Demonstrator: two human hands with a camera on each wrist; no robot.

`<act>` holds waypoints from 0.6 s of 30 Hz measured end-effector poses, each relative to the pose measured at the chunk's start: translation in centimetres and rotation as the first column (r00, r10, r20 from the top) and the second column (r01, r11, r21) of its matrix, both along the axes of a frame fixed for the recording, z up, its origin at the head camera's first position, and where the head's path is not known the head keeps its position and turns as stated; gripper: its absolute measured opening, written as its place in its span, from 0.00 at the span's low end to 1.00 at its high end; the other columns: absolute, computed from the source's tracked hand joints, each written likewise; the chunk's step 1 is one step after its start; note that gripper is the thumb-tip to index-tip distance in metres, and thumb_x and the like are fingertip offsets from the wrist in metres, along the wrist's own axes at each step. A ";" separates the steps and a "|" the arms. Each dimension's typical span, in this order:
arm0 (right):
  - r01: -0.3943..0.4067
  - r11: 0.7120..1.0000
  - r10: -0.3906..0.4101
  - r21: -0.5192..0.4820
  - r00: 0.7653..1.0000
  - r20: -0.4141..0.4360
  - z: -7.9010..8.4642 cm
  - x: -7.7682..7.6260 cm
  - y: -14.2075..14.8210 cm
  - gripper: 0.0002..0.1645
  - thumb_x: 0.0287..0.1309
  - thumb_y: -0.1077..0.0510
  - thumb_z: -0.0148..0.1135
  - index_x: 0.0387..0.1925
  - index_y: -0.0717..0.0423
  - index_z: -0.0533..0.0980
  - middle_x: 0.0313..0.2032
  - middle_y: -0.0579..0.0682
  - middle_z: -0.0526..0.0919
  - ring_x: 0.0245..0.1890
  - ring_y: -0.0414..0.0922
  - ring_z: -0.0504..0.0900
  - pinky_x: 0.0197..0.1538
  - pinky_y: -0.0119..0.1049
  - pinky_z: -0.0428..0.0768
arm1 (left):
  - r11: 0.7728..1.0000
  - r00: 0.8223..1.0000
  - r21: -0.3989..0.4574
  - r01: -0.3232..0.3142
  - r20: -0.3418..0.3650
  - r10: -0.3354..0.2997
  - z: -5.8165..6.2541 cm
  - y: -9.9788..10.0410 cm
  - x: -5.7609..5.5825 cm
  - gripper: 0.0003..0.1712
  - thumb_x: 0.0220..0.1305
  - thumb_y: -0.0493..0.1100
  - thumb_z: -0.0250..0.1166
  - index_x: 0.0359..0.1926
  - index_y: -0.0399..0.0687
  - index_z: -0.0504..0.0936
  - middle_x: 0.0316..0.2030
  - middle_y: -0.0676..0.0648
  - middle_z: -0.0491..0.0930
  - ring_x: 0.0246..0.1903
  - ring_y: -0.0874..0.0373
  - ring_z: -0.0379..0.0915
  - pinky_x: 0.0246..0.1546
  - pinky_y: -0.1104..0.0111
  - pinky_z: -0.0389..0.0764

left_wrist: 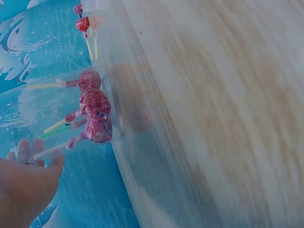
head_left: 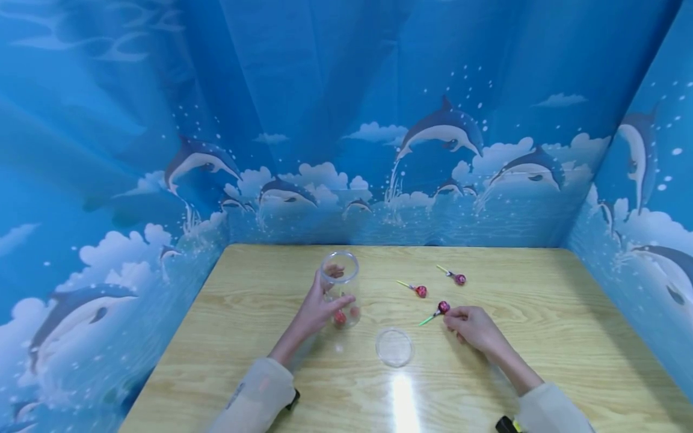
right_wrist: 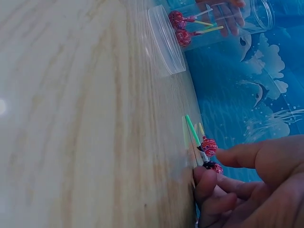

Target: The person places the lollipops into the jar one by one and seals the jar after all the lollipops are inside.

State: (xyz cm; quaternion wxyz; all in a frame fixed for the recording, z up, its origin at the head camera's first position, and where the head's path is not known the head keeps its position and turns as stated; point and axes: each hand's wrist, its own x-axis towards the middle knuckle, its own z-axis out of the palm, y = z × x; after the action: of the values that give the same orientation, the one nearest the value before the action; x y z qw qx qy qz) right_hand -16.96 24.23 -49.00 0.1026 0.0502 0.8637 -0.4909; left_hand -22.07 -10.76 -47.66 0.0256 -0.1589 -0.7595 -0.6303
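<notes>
My left hand (head_left: pixel 319 304) grips a clear plastic jar (head_left: pixel 347 285), fingers behind it and thumb across the near side. Several red-wrapped lollipops (left_wrist: pixel 95 104) rest at its bottom, with yellow, green and white sticks, in the left wrist view. My right hand (head_left: pixel 476 328) is low over the table, its fingertips at the head of a green-stick lollipop (head_left: pixel 443 307). In the right wrist view the thumb and index finger stand apart around that lollipop's head (right_wrist: pixel 216 167). Two yellow-stick lollipops (head_left: pixel 420 291) (head_left: pixel 459 279) lie farther back.
A clear round lid (head_left: pixel 394 347) lies on the wooden table (head_left: pixel 243 373) between the hands, right of the jar. Blue dolphin-printed sheets (head_left: pixel 346 138) stand along the table's back and sides.
</notes>
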 end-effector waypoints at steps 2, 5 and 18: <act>0.017 0.999 -0.018 0.028 1.000 0.001 0.0 -0.4 -0.1 0.21 0.70 0.58 0.61 0.55 0.72 0.78 0.34 0.53 0.83 0.26 0.44 0.77 0.25 0.33 0.75 | 1.000 1.000 0.001 0.007 -0.003 -0.007 0.2 0.0 0.1 0.45 0.58 0.30 0.75 0.72 0.39 0.61 0.68 0.34 0.69 0.69 0.40 0.65 0.73 0.44 0.61; 0.034 0.996 -0.034 0.085 0.999 -0.007 0.1 -0.9 -0.3 0.22 0.69 0.55 0.64 0.53 0.71 0.79 0.32 0.52 0.83 0.25 0.43 0.76 0.24 0.32 0.75 | 1.000 1.000 -0.006 0.011 -0.005 -0.011 0.3 0.0 0.1 0.45 0.59 0.32 0.75 0.72 0.40 0.61 0.68 0.35 0.70 0.69 0.41 0.65 0.74 0.44 0.60; 0.054 0.918 -0.034 0.393 0.998 -0.059 0.0 -1.9 -1.8 0.41 0.56 0.40 0.75 0.57 0.70 0.77 0.40 0.58 0.86 0.23 0.45 0.73 0.25 0.37 0.71 | 1.000 1.000 -0.029 0.013 0.003 -0.013 0.4 0.0 0.3 0.46 0.61 0.34 0.75 0.74 0.39 0.58 0.69 0.33 0.68 0.70 0.40 0.64 0.75 0.44 0.57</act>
State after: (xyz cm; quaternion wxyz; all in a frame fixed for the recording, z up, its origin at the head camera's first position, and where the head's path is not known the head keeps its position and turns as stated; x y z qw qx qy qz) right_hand -18.86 22.44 -49.01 0.0573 0.0767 0.9457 -0.3105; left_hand -21.80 -10.79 -47.24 0.0183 -0.1634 -0.7675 -0.6196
